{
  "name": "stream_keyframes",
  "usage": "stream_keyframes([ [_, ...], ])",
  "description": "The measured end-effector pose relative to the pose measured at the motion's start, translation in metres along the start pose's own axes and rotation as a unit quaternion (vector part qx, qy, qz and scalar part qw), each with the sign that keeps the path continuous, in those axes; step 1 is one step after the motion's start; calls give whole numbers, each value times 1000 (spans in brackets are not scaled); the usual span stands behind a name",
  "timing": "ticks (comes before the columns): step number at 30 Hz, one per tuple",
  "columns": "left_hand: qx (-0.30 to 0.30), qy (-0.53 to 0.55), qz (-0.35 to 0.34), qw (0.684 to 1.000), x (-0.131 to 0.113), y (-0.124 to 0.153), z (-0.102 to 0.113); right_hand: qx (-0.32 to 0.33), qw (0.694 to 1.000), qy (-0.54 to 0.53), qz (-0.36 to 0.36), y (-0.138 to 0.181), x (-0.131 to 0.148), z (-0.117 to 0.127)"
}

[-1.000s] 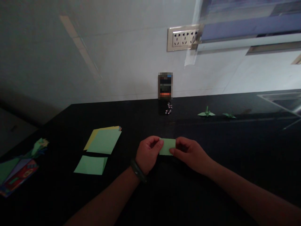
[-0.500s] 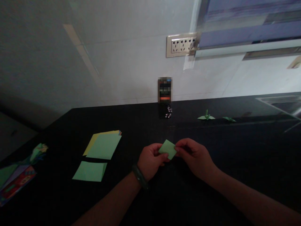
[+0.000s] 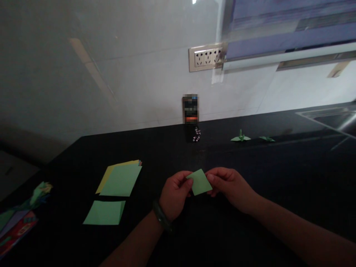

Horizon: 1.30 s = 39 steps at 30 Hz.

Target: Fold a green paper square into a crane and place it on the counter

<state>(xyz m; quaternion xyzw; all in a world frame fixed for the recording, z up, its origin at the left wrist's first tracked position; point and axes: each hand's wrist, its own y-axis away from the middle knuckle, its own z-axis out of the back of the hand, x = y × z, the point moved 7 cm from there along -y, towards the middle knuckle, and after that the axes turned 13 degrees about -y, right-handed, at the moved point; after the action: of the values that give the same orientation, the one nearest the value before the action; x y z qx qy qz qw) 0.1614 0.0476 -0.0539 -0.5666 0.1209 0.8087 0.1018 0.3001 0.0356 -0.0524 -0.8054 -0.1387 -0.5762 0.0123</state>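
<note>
A small folded square of green paper [image 3: 199, 182] is held between both hands just above the black countertop [image 3: 250, 174]. My left hand [image 3: 175, 193], with a dark band on its wrist, pinches the paper's left corner. My right hand [image 3: 229, 185] pinches its right side with thumb and fingers. The paper is tilted like a diamond.
To the left lie a stack of coloured paper sheets [image 3: 119, 179] topped with green and a folded green sheet [image 3: 103, 213]. Colourful paper packs [image 3: 16, 222] sit at the far left edge. Two green folded cranes [image 3: 240, 137] stand at the back, near a dark phone [image 3: 191, 115] leaning on the wall.
The small green paper has been turned from a flat rectangle to a tilted diamond between my fingers. Both hands stay at the same place.
</note>
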Motion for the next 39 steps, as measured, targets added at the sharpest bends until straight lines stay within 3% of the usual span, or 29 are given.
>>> stream_keyframes([
  [14, -25, 26, -1, 999, -3, 2, 1, 12, 994, -98, -45, 0, -14, -1],
  [21, -57, -15, -28, 998, -5, 2, 5, 20, 998, 8, -51, 2, -10, -6],
  [24, -135, -39, -37, 989, -7, 6, 13, -30, 995, 93, 11, 2, -5, 2],
  [26, -163, -26, -26, 986, -5, 9, 13, -93, 975, 167, 111, 6, 7, 10],
  [28, -84, 9, 3, 996, 1, 10, -2, -106, 942, 237, 210, 12, 20, 6],
  [31, 23, 82, 1, 996, 1, 13, -24, -32, 909, 298, 291, 20, 29, -13],
  [34, 11, 157, 8, 987, 1, 12, -26, 7, 906, 307, 291, 20, 28, -21],
  [39, -10, 290, 70, 954, 6, 9, -22, -80, 945, 253, 190, 10, 13, 0],
])
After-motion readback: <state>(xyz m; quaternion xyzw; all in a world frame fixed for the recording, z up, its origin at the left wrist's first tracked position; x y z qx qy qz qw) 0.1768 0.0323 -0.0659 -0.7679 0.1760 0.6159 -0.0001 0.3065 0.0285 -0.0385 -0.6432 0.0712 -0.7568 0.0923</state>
